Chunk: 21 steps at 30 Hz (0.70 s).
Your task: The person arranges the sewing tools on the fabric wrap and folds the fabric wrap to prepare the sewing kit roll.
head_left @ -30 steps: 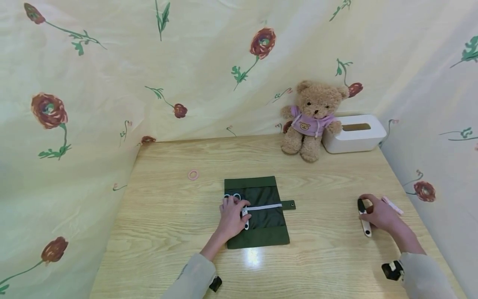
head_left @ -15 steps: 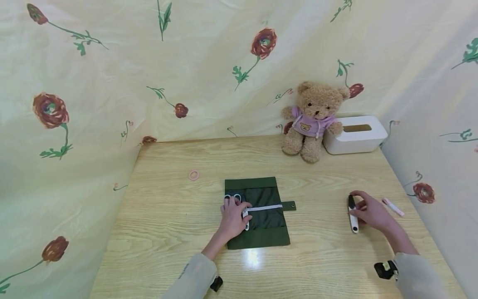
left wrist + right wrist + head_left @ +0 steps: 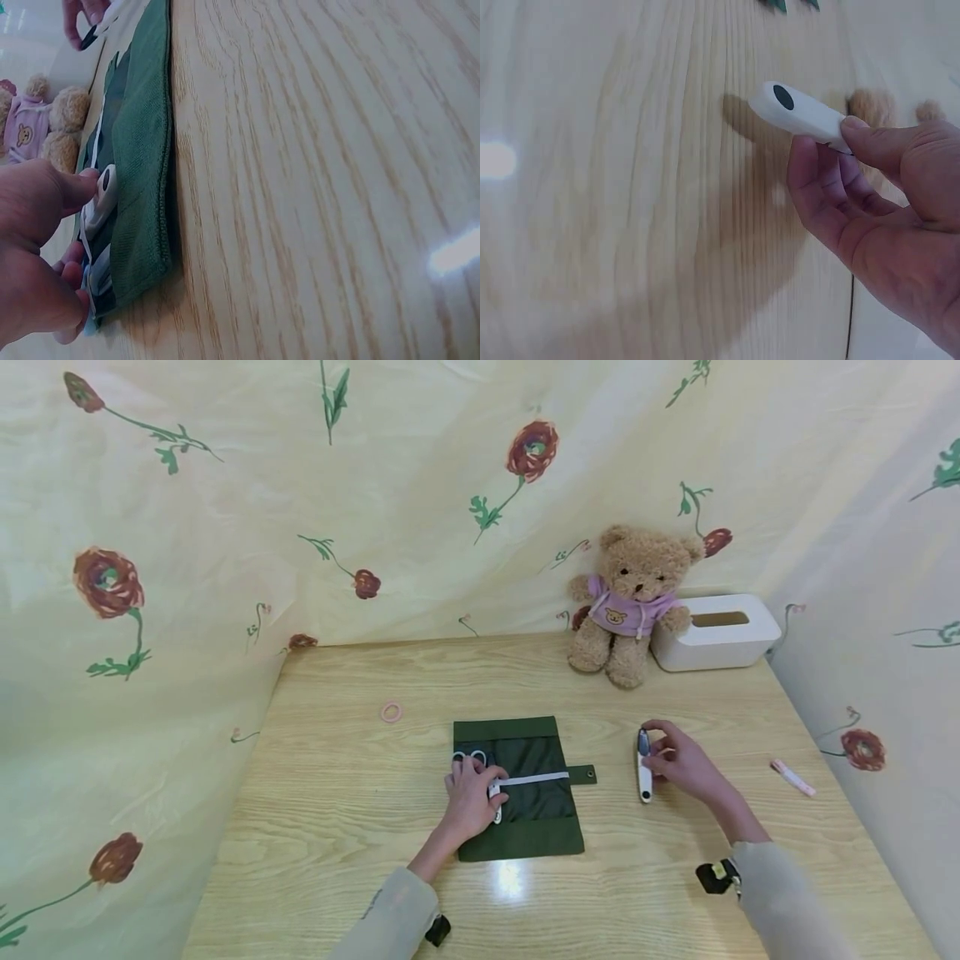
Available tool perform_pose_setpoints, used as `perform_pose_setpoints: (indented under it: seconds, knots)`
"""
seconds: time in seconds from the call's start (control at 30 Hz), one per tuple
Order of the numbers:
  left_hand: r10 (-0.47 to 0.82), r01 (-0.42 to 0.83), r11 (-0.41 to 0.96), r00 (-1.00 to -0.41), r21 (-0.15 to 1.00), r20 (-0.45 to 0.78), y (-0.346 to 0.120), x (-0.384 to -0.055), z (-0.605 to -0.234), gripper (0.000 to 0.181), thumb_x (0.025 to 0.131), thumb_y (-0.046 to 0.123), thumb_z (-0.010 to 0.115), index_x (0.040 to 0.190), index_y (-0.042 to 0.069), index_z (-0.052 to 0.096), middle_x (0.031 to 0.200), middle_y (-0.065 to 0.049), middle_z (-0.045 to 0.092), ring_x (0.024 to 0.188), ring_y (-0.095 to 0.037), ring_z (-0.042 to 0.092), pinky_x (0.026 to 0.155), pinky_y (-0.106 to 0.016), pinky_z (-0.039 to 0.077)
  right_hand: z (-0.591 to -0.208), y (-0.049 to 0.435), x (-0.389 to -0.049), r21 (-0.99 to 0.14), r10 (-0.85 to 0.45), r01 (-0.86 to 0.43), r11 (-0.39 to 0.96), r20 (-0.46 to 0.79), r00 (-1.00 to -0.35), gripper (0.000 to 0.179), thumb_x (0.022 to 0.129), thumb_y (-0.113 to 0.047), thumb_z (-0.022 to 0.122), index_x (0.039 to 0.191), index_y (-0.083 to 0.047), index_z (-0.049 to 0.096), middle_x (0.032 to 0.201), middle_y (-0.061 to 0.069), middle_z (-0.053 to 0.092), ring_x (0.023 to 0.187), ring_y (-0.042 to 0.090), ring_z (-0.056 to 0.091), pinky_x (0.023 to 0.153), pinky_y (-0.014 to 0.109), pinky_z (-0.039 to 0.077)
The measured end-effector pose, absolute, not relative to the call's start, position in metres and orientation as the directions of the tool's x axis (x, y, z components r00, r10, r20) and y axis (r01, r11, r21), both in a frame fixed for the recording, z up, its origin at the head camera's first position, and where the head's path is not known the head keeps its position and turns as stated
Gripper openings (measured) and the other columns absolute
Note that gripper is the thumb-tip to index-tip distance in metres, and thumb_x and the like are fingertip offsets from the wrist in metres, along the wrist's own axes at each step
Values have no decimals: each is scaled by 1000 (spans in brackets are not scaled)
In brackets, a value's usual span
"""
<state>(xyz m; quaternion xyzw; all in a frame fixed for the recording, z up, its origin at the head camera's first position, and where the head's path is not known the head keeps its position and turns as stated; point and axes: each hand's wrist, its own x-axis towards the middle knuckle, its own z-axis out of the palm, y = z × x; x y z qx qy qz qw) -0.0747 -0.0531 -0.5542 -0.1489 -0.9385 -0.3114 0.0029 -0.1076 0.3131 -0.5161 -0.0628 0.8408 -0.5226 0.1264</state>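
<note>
A green fabric tool roll [image 3: 525, 838] lies unfolded on the table, with a white elastic band [image 3: 536, 778] across it. My left hand [image 3: 468, 797] rests on its left part, over scissors [image 3: 479, 757] whose white finger loops show above the fingers. Its thumb lies by a white-handled tool [image 3: 103, 199] tucked under the band; the scissors' blades are hidden. To the right of the roll, my right hand [image 3: 678, 766] pinches a slim white tool [image 3: 806, 115] between thumb and fingers. This tool has a dark upper end and a black oval spot at its lower end.
A pink-and-white stick-shaped item [image 3: 792, 777] lies at the table's right side. A pink ring [image 3: 391, 712] is left of the roll. Behind stand a teddy bear [image 3: 627, 585] and a white tissue box [image 3: 712, 647]. The roll's snap tab [image 3: 583, 774] points right.
My right hand has carried the white tool leftward from beside the pink-and-white item to nearer the roll. The left hand has stayed on the roll.
</note>
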Motion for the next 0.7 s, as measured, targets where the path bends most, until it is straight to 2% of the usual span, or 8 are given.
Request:
perform_pose_setpoints:
  seconds: [0.7]
  knots:
    - [276, 268, 755, -958, 599, 81, -53, -75, -558, 21, 86, 18, 80, 105, 19, 69, 101, -9, 43, 96, -28, 35, 77, -43, 26, -523, 221, -144, -955, -341, 26, 295, -130, -931, 54, 95, 11, 56, 143, 4, 34, 102, 25, 49, 79, 33, 59, 65, 47, 56]
